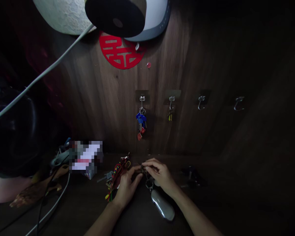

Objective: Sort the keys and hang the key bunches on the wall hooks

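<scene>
The left hand and the right hand are coming together above a dark brown wooden surface. The left hand is bending its fingers nearly closed, and its thumb and forefinger are pinching a small dark metal bunch. The right hand is also curling, with thumb and fingertips gripping this same bunch from the other side. The fingers are hiding most of it, so I cannot tell its exact parts. Below the fingers, a round metal ring is joining it to a glossy silver-grey oblong fob, which is pointing down and to the right between the forearms. Whether the fob is resting on the surface, I cannot tell.

Just beside the left hand, a key bunch with red cord and colourful beads is lying. Behind, on an upright dark wood panel, four silver metal hooks are standing in a row; the leftmost is carrying blue-headed keys, and the next is carrying a small yellowish key bunch.
</scene>
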Tool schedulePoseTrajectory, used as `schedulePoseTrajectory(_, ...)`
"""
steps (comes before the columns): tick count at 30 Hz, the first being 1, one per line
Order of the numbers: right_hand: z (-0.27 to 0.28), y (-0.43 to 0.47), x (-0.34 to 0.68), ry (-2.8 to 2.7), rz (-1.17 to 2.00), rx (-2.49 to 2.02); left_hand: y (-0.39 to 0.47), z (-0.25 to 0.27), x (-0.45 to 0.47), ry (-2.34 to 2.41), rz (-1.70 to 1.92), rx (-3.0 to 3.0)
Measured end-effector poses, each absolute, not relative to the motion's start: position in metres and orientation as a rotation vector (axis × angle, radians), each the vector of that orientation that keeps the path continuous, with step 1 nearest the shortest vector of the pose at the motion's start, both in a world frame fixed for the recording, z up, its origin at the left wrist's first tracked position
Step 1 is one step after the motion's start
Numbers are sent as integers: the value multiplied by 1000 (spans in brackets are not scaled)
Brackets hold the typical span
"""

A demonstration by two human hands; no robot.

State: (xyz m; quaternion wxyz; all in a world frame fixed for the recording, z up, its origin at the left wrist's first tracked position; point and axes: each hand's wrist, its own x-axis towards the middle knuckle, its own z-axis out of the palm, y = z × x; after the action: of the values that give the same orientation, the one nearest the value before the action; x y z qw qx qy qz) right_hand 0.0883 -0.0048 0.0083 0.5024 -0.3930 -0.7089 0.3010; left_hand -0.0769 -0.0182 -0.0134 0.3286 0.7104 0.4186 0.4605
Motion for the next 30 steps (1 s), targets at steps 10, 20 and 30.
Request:
schedulePoseTrajectory(10, 2, -6, 81, -1709, 875, -990, -14, -17, -80, 1157, 1271, 1834)
schedulePoseTrajectory(20, -3, -5, 79, -1735, 749, -1092, -14, -16, -76, 1006, 1257, 1579)
schedulePoseTrajectory(30, 1, -1, 90, -1552, 989, -1080, -17, -5, -76, 942, 1288, 1317)
